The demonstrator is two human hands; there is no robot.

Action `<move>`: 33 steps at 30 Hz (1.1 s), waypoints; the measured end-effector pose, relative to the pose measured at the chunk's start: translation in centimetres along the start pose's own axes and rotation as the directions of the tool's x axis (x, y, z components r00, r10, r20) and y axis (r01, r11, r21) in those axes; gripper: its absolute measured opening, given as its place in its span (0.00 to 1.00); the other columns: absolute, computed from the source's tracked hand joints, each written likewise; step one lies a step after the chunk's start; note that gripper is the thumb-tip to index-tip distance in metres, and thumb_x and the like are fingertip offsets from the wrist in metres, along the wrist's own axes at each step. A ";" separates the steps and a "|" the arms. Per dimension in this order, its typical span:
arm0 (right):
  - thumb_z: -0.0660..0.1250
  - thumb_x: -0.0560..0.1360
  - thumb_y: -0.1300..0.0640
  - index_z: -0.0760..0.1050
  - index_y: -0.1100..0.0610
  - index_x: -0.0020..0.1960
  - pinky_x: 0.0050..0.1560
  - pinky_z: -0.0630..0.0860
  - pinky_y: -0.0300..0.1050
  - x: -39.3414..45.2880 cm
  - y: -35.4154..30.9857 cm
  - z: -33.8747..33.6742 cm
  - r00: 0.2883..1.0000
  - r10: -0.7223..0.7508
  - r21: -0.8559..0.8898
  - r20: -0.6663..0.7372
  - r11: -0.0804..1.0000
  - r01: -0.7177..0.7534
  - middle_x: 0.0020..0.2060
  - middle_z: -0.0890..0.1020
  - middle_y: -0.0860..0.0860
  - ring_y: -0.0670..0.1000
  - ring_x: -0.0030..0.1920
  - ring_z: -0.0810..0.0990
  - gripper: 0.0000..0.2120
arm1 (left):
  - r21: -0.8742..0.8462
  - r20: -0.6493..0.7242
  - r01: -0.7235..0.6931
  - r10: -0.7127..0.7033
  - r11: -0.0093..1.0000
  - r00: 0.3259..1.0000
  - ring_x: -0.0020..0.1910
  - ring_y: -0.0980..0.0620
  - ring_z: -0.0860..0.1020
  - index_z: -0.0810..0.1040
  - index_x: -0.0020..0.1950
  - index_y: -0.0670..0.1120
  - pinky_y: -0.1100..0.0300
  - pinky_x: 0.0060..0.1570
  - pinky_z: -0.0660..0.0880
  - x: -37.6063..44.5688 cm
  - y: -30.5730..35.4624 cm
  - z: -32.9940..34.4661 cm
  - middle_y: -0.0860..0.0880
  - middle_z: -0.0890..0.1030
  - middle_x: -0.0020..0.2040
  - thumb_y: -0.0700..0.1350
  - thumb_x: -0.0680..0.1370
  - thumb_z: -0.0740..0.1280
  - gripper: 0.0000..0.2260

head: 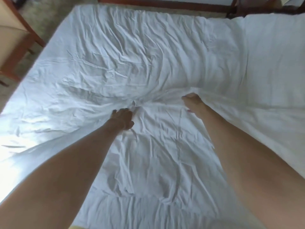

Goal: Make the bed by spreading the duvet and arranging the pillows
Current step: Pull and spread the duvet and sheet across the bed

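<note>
A wrinkled white duvet (132, 60) covers most of the bed, with creases running toward the middle. My left hand (123, 119) grips a bunched fold of the duvet near the centre. My right hand (192, 102) lies a little to the right, its fingers curled into the duvet's cloth at a fold. Both bare arms reach out from the near edge. A smoother white stretch of bedding (272, 66) lies along the right side. No pillow shows in the head view.
A wooden chair with a beige cushion (14, 35) stands off the bed's left edge on patterned carpet (44, 15). A wooden baseboard (165, 2) runs along the far wall. Dark wooden furniture (257, 9) stands at the far right corner.
</note>
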State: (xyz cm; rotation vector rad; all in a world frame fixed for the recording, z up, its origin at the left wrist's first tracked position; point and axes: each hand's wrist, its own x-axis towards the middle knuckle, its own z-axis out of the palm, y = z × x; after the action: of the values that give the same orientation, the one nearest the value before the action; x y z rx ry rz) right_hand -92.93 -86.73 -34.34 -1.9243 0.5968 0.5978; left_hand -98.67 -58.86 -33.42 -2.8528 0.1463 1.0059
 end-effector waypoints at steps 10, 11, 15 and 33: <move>0.60 0.78 0.59 0.78 0.63 0.54 0.47 0.82 0.52 -5.0 6.6 8.6 0.984 0.072 -0.356 0.166 0.934 -0.008 0.46 0.85 0.60 0.59 0.46 0.85 0.12 | -0.028 0.040 0.128 -0.127 0.991 0.991 0.67 0.45 0.70 0.72 0.68 0.47 0.48 0.64 0.66 -6.3 -4.2 9.1 0.45 0.72 0.67 0.49 0.79 0.60 0.18; 0.60 0.78 0.58 0.77 0.62 0.55 0.50 0.81 0.53 -5.9 7.0 9.7 0.982 0.051 -0.411 0.181 0.911 0.028 0.47 0.84 0.60 0.60 0.48 0.84 0.12 | -0.029 0.028 0.141 -0.140 0.990 0.990 0.67 0.45 0.70 0.70 0.69 0.47 0.48 0.64 0.66 -7.1 -4.9 10.1 0.46 0.71 0.67 0.49 0.79 0.60 0.19; 0.59 0.80 0.53 0.71 0.56 0.61 0.50 0.73 0.49 -10.1 7.9 15.1 0.963 -0.106 -0.729 0.249 0.634 0.259 0.55 0.79 0.57 0.59 0.55 0.79 0.13 | -0.165 -0.066 0.237 -0.251 0.957 0.966 0.65 0.43 0.71 0.63 0.72 0.47 0.45 0.61 0.68 -9.9 -8.1 14.3 0.45 0.70 0.67 0.50 0.79 0.63 0.23; 0.66 0.78 0.61 0.76 0.55 0.67 0.63 0.69 0.39 -19.1 7.7 50.3 0.950 -0.163 0.149 0.268 0.981 0.126 0.64 0.76 0.46 0.43 0.60 0.74 0.18 | -0.423 -0.030 0.252 -0.292 0.870 0.956 0.70 0.44 0.68 0.59 0.76 0.52 0.47 0.64 0.66 -14.3 -27.9 33.5 0.50 0.68 0.72 0.49 0.80 0.64 0.26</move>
State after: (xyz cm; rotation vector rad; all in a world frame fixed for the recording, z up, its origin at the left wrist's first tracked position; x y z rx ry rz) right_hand -119.66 -41.04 -46.63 -1.7056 0.3032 0.7033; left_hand -126.94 -25.88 -48.25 -3.1668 -0.5159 0.9373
